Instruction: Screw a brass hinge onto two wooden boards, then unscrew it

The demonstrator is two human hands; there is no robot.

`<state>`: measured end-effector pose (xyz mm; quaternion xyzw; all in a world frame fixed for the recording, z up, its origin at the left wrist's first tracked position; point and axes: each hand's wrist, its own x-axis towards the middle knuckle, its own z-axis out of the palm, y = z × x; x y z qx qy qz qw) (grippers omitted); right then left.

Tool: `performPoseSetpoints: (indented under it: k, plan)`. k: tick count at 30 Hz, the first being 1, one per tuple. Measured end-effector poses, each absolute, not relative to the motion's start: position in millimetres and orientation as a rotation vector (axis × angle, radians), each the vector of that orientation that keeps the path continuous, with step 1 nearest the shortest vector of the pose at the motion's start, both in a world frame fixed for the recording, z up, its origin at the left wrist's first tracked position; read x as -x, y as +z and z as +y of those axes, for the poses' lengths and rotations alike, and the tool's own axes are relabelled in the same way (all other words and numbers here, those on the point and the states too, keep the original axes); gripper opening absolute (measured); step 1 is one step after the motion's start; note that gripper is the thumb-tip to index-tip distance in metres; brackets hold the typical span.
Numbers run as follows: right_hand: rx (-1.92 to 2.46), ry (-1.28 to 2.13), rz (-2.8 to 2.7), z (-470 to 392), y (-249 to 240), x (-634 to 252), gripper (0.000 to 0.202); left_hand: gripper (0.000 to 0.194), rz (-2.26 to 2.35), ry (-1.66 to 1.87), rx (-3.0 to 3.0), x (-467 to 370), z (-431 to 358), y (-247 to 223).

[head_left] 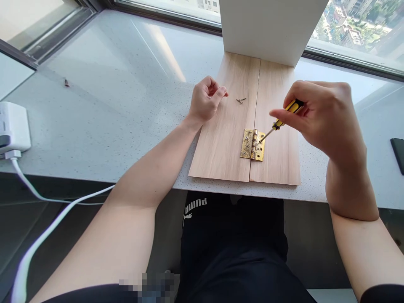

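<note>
My right hand (328, 113) grips a yellow-and-black screwdriver (292, 108). Its shaft slants down to the left, and the tip reaches the right leaf of a brass hinge (248, 144). The hinge lies open across the seam between two light wooden boards (217, 147), its surface speckled and worn. Over the left board's outer edge rests my left hand (206, 99), fingers curled in and thumb against them; whatever may be inside is hidden. A few small screws (241, 101) lie loose on the left board, between that hand and the seam.
The boards sit on a speckled white sill (126, 105), against a white upright panel (271, 29) at the back. On the left stand a white charger (14, 126) with a white cable (50, 235) and a small dark object (66, 83). A black phone-like object (398, 153) lies far right.
</note>
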<state>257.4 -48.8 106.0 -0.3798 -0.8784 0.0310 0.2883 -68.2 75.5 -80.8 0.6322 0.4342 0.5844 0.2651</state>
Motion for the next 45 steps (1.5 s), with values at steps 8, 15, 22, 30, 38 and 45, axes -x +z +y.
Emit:
performPoseSetpoints:
  k: [8,15,22,30,38,45]
  plan:
    - [0.901,0.234,-2.500,-51.7,106.8,-255.0,0.014,0.061,1.187,1.525,-1.748,70.3,71.6,-75.5]
    - [0.875,0.195,-2.567,-57.0,112.2,-260.9,0.032,0.075,1.181,1.427,-1.774,71.7,72.5,-73.6]
    - [1.003,0.021,-2.464,-59.4,95.0,-245.8,0.036,0.086,1.186,1.481,-1.738,68.3,73.2,-74.0]
    - [0.808,0.225,-2.562,-69.4,112.8,-247.9,0.033,0.064,1.199,1.448,-1.781,68.8,72.5,-72.8]
    - [0.976,-0.037,-2.431,-50.6,100.3,-266.4,0.022,0.065,1.193,1.525,-1.732,66.0,72.8,-76.6]
    - [1.066,0.087,-2.444,-61.7,103.6,-258.9,0.014,0.065,1.176,1.535,-1.714,67.5,72.4,-76.5]
